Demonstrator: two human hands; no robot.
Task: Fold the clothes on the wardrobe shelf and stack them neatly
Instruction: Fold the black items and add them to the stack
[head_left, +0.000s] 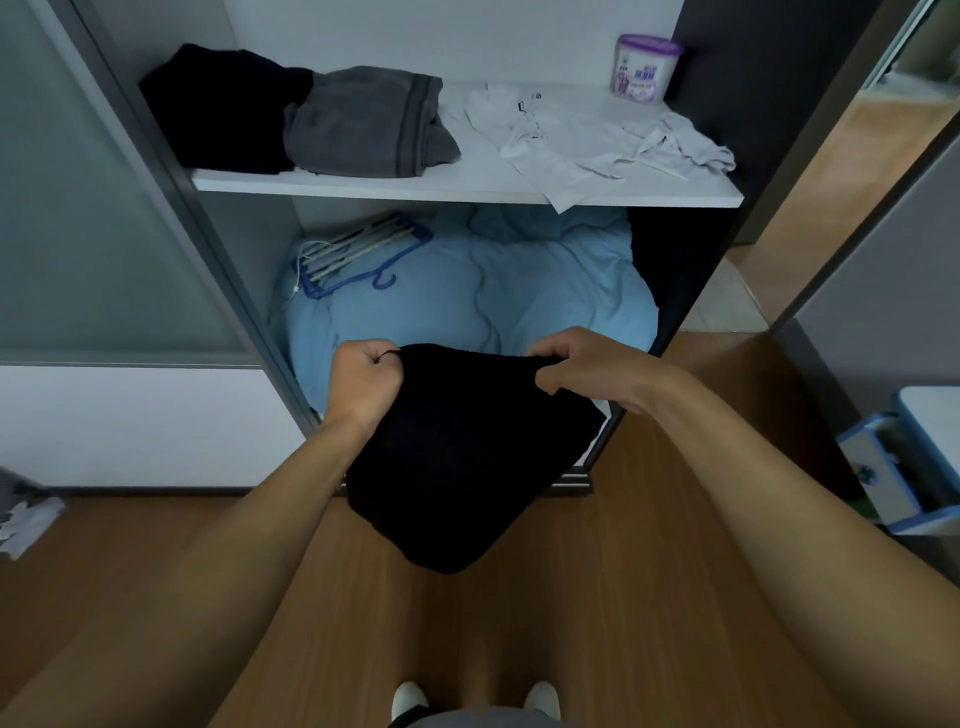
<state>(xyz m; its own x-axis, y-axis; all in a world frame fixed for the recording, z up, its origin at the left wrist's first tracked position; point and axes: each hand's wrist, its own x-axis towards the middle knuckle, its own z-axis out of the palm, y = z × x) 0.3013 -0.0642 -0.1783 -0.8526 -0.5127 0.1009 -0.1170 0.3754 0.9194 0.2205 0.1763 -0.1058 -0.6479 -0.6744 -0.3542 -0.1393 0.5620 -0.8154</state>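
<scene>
I hold a black garment (457, 457) in the air in front of the wardrobe, below the shelf. My left hand (363, 379) grips its top left corner and my right hand (576, 369) grips its top right corner; the cloth hangs down between them. On the white shelf (363, 184) a black folded garment (218, 109) lies at the left, a grey folded garment (363, 124) leans against it, and a white shirt (571, 140) lies spread and crumpled to the right, one corner over the shelf edge.
A purple-lidded tub (647, 67) stands at the shelf's back right. Below the shelf a light blue duvet (478, 291) fills the compartment, with a blue hanger rack (353, 254) on it. A sliding glass door (104, 218) is at the left, wooden floor below.
</scene>
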